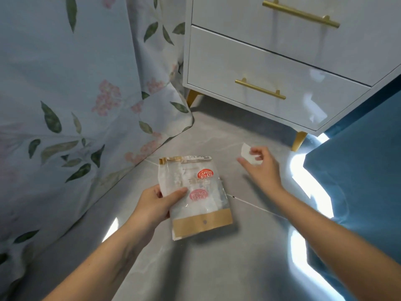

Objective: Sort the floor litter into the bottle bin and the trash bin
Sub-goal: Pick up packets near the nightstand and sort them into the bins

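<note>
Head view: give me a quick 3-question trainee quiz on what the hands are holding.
1. True or false: the left hand holds a plastic bottle.
2. Which hand pinches the small white scrap of paper?
A. left
B. right
C. neither
3. Fill in: the wrapper carries two round ____ labels.

Key:
1. False. It grips a clear and tan food wrapper.
2. B. The right hand holds the scrap above the grey floor, in front of the white drawer unit.
3. Red.
</note>
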The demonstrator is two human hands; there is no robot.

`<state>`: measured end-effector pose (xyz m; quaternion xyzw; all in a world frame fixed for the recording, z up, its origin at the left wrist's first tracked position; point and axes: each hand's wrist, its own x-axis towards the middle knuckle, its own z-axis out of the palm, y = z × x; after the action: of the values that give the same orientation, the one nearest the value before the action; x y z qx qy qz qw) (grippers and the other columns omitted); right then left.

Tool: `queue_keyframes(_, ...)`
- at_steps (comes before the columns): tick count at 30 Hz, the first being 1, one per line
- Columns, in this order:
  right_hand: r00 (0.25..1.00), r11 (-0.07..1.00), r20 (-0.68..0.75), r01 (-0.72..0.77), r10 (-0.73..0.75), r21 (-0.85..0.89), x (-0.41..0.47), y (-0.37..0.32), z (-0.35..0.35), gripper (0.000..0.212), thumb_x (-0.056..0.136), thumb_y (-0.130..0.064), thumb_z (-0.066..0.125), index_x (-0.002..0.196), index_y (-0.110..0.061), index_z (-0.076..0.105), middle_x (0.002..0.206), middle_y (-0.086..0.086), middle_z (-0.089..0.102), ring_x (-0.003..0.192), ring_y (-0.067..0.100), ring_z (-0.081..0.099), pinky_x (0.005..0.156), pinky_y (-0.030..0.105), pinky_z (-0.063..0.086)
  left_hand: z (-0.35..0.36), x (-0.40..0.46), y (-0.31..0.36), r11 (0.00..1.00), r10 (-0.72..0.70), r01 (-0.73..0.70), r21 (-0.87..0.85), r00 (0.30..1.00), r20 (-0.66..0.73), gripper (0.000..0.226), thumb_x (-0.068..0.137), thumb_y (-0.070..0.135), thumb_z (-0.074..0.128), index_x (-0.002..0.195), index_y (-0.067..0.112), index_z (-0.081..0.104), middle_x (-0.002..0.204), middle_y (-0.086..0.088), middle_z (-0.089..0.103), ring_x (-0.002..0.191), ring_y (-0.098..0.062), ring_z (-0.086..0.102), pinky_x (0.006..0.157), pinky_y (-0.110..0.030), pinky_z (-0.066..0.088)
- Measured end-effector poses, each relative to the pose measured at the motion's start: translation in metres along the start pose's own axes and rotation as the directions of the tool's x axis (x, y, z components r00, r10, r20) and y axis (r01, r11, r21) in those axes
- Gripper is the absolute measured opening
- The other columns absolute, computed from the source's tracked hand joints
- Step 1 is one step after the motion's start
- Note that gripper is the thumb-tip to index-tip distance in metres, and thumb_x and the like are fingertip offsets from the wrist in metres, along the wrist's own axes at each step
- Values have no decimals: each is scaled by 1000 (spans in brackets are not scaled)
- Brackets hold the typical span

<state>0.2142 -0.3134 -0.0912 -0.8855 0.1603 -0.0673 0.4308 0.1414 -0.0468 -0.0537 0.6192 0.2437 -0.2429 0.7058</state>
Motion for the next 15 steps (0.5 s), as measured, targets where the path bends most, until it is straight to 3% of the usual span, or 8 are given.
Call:
queue_keyframes(2,998,957,36,52,-44,-284,39,19,-7,56,74,-35,78,120,-11,56,117,8,61,112,30,51,94,38,42,-1,5,-4,999,-36,36,0,999,-13,22,85,17,70,105,10,68,96,-5,77,86,-22,74,75,-35,59)
queue_keyframes(5,977,824,160,-26,140,-566,66,39,-6,78,76,-47,72,140,-19,39,137,10,47,130,32,36,102,45,37,-4,9,-10,997,-78,78,17,997,-27,24,86,18,69,108,9,68,97,-5,76,87,-23,74,78,-37,58)
queue_keyframes(7,941,727,238,-13,242,-687,67,49,-1,82,77,-54,68,143,-21,33,140,10,42,130,32,34,101,45,38,-6,11,-13,995,-94,95,37,995,-40,26,85,18,70,110,8,67,98,-6,76,87,-24,74,79,-38,58)
queue_keyframes(9,924,675,273,22,268,-737,61,59,4,77,79,-55,64,141,-19,35,138,11,41,127,33,38,99,44,41,-9,12,-14,993,-108,111,48,993,-49,28,85,19,70,111,9,67,99,-6,76,88,-25,74,81,-40,58)
queue_keyframes(11,952,712,220,4,211,-702,56,67,7,63,84,-49,63,134,-16,44,130,12,46,120,33,44,93,42,45,-12,12,-14,991,-116,119,56,992,-54,29,85,19,70,112,10,66,100,-6,76,89,-25,74,81,-41,58)
queue_keyframes(13,981,731,152,18,118,-682,50,70,7,41,89,-40,60,120,-14,56,116,13,55,107,33,53,79,37,47,-13,12,-14,992,-115,118,53,992,-58,31,84,19,71,113,9,66,100,-6,76,89,-25,74,81,-41,58)
queue_keyframes(15,984,674,172,95,48,-733,45,69,5,28,92,-34,56,107,-11,61,105,14,61,97,34,58,67,33,43,-10,10,-14,991,-117,120,56,992,-52,32,84,19,70,114,9,66,101,-6,76,90,-26,73,83,-42,58)
